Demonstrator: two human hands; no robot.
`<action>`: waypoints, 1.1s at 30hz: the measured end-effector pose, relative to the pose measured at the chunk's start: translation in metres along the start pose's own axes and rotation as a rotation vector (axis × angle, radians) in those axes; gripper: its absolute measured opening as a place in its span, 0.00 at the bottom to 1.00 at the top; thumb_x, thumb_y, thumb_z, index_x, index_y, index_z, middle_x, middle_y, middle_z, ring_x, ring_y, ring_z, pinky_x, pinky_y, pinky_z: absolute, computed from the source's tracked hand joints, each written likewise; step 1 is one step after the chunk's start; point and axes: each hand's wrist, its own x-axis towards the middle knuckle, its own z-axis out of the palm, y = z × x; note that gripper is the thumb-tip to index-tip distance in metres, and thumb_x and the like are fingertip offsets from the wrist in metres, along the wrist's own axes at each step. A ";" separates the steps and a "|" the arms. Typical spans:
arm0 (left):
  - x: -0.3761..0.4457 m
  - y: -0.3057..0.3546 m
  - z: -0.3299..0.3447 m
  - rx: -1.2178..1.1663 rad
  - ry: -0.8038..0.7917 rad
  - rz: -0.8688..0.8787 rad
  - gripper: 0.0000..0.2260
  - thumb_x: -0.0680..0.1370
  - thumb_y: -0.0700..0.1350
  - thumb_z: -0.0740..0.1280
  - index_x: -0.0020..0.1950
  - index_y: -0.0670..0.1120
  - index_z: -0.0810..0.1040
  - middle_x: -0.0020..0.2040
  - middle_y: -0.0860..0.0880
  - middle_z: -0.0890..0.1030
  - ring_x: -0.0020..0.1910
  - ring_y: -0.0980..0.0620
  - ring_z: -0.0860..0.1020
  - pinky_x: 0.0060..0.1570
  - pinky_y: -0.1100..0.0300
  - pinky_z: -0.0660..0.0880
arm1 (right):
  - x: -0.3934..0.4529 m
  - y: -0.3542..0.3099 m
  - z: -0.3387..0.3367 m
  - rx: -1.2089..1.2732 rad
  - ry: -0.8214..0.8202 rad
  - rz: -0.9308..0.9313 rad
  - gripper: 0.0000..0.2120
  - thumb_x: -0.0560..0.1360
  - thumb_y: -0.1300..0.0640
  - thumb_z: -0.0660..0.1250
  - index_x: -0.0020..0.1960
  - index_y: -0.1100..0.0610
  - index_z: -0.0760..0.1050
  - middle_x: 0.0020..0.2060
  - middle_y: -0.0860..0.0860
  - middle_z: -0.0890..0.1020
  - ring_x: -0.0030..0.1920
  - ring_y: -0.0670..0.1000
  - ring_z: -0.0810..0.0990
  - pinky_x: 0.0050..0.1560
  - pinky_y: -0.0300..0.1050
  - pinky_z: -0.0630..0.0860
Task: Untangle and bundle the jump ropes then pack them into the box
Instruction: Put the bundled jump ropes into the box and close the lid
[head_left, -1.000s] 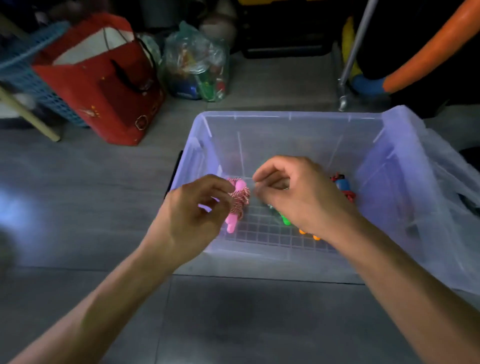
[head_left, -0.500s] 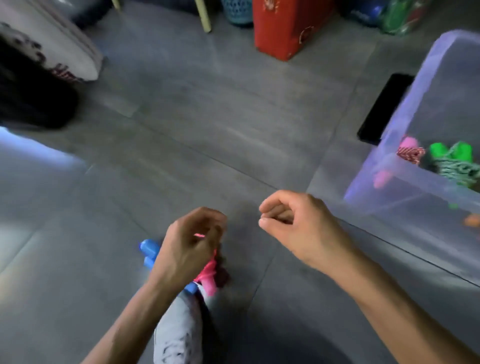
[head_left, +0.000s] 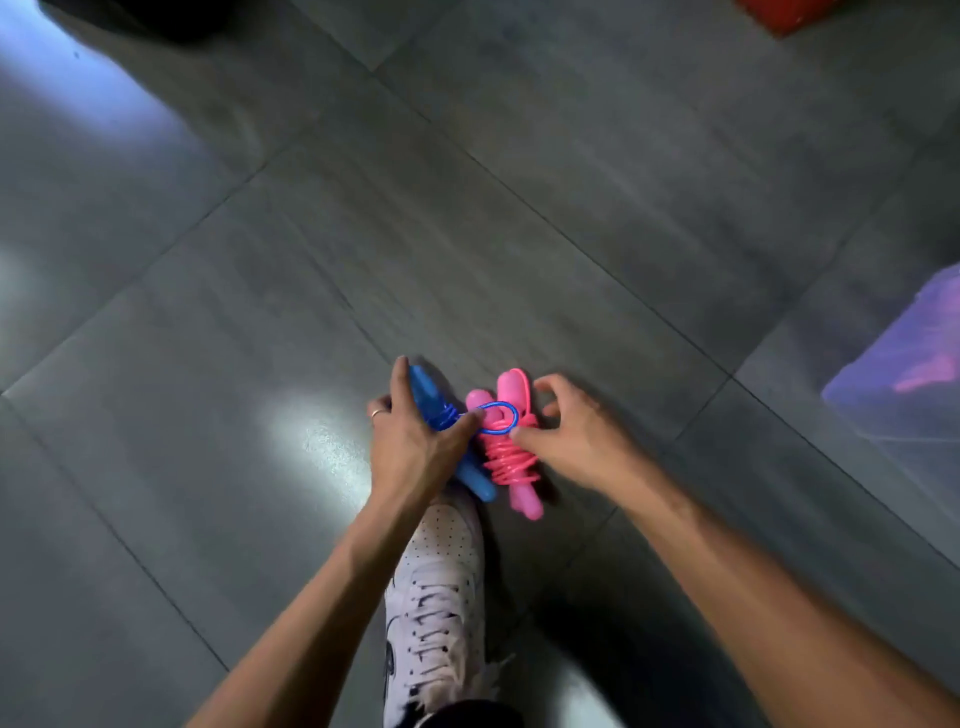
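A home floor, likely a storage or spare room.
Large grey floor tiles (head_left: 519, 208) run under a white sneaker (head_left: 436, 587); a clear plastic storage box (head_left: 904, 384) stands right, a red bag's corner (head_left: 789, 13) beyond.

Dim scene overall, with cool light glaring off the grey floor tiles (head_left: 571, 218) at ten o'clock and a softer sheen at seven. Motion blur smears both forearms and the corners. Wide-angle bending bows the tile seams toward the edges. Deep shadow sits at twelve o'clock.
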 end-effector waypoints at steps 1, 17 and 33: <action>0.004 0.001 0.001 -0.026 0.005 0.008 0.44 0.69 0.53 0.77 0.78 0.56 0.55 0.65 0.44 0.65 0.51 0.50 0.73 0.51 0.65 0.64 | 0.001 -0.001 0.004 0.039 -0.039 0.017 0.19 0.70 0.55 0.73 0.58 0.50 0.71 0.44 0.43 0.77 0.45 0.46 0.77 0.41 0.38 0.69; -0.013 0.044 0.014 -0.498 -0.211 0.262 0.43 0.67 0.39 0.78 0.71 0.68 0.62 0.65 0.49 0.75 0.55 0.51 0.81 0.51 0.60 0.80 | -0.037 0.018 -0.058 0.476 0.077 -0.131 0.24 0.67 0.69 0.68 0.55 0.54 0.61 0.38 0.54 0.75 0.20 0.65 0.76 0.20 0.63 0.73; -0.133 0.297 0.137 -0.518 -0.670 0.681 0.38 0.67 0.38 0.76 0.74 0.56 0.67 0.60 0.46 0.80 0.53 0.50 0.82 0.48 0.60 0.78 | -0.185 0.114 -0.284 0.537 0.822 -0.233 0.32 0.67 0.52 0.76 0.63 0.32 0.66 0.46 0.39 0.83 0.44 0.38 0.82 0.42 0.39 0.76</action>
